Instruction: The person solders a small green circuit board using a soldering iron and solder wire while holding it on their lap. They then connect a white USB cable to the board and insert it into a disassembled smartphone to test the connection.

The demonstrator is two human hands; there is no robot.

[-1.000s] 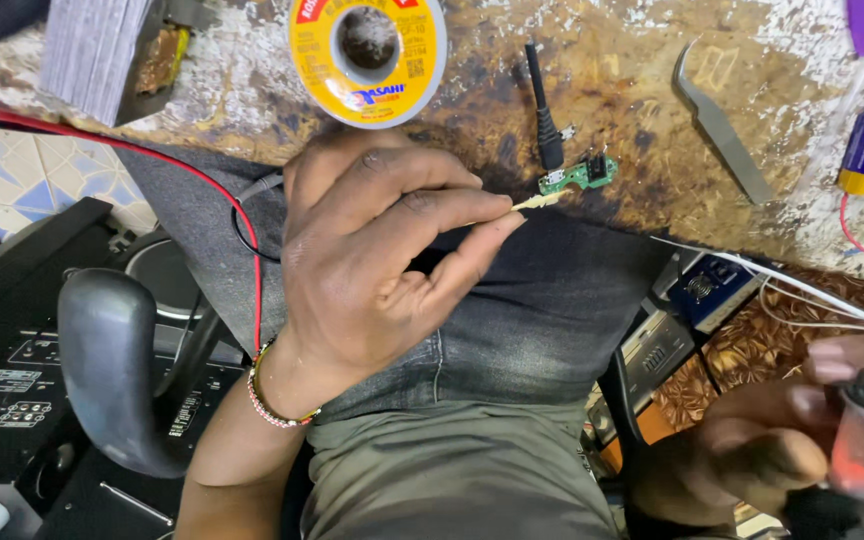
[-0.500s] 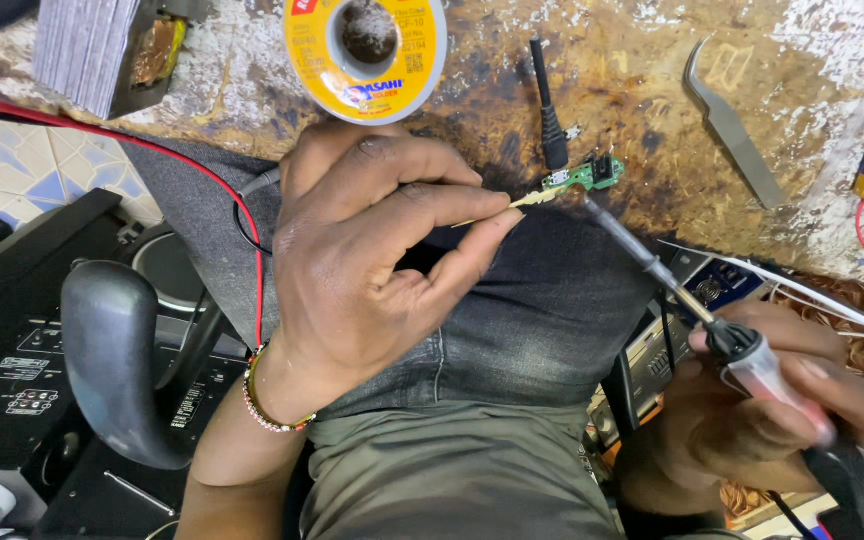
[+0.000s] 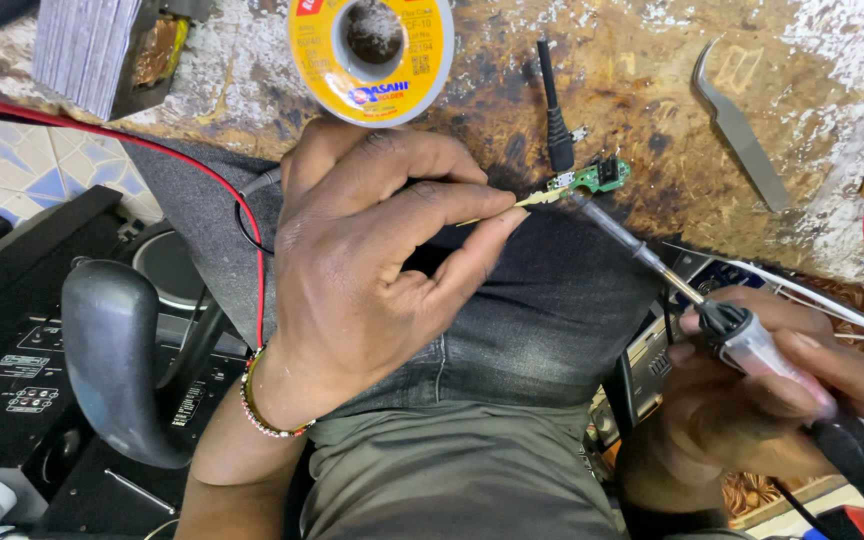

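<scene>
at bench edge, soldering iron (image 3: 652, 262) touching green board (image 3: 597, 177)

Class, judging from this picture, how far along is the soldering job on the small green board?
Done: the left hand pins the green board at the bench edge with a thin strip. In hand: the right hand holds the soldering iron, tip at the board. Left: whether any joint is finished is too small to tell.

1 solder reel (image 3: 372, 45), 1 tweezers (image 3: 742, 130)
</scene>
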